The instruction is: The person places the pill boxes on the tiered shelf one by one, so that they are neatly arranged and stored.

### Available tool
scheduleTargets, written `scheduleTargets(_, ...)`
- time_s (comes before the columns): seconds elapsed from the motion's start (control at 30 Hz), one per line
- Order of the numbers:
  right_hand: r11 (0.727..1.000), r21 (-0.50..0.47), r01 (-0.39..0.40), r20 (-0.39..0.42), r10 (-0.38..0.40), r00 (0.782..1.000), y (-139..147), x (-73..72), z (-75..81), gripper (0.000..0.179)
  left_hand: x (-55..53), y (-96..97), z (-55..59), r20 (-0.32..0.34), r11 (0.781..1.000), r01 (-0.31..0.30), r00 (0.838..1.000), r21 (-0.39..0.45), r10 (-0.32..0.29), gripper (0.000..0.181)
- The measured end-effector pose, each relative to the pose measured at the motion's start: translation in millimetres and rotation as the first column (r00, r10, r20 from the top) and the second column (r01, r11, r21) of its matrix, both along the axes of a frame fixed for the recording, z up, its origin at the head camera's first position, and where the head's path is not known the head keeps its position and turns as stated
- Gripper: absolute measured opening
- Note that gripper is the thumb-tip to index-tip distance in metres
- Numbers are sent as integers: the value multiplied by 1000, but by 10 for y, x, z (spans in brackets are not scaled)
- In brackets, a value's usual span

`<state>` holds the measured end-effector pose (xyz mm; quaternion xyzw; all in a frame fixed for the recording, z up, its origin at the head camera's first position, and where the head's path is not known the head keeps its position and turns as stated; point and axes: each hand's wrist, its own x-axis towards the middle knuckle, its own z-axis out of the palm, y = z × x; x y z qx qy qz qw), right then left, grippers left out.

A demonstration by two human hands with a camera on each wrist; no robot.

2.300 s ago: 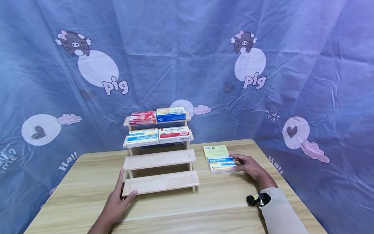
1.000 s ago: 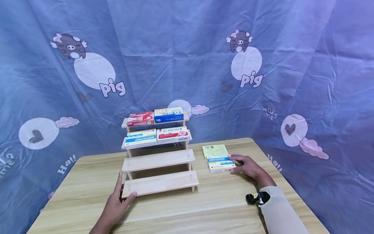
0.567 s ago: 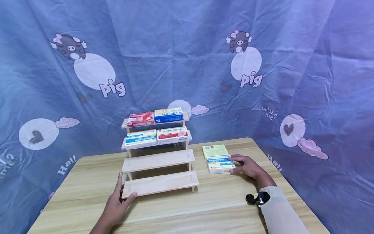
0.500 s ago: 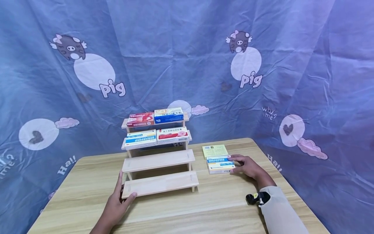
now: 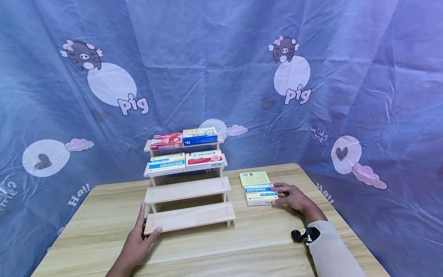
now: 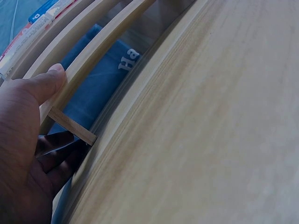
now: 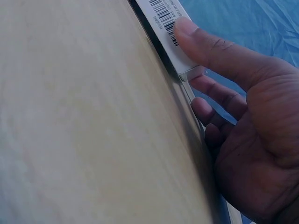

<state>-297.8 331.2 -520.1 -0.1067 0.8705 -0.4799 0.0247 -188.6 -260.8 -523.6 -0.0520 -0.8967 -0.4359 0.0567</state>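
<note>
A pale wooden stepped rack [image 5: 189, 218] stands on the table, left of centre. My left hand [image 5: 136, 240] grips the left end of its lowest step; in the left wrist view the thumb lies on top and the fingers curl below, beside a short leg. On the table to the right lies a blue-and-white medicine box [image 5: 261, 195], flat. My right hand [image 5: 293, 198] pinches its right end, the thumb pressing the barcoded side [image 7: 166, 23] in the right wrist view. A pale green-yellow box [image 5: 254, 179] lies right behind it, touching or nearly so.
On the rack's top step sit a red box [image 5: 167, 141] and a blue-and-white vitamin D box [image 5: 200, 136]. The step below bears a blue-striped box [image 5: 167, 164] and a white-and-red box [image 5: 204, 159]. A blue printed curtain [image 5: 221, 77] hangs behind the table [image 5: 207, 254].
The head view has shifted slightly since the oldest frame. Both hands keep their hold, and the boxes and rack stay in place.
</note>
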Motion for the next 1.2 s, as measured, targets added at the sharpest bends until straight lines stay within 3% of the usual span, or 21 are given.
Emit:
scheduleTargets(0.3, 1000, -18, 11, 21, -10, 1000, 15, 0, 6, 63, 2, -3, 1, -5, 1000, 6, 1000, 4, -6, 109)
scheduleTargets(0.73, 1000, -26, -3, -68, 1, 998, 20, 8, 19, 55, -4, 10, -4, -18, 1000, -1, 1000, -4, 1, 109)
scheduleTargets(1.2, 998, -31, 56, -91, -59, 994, 27, -12, 47, 56, -25, 3, -41, -26, 1000, -4, 1000, -15, 3, 109)
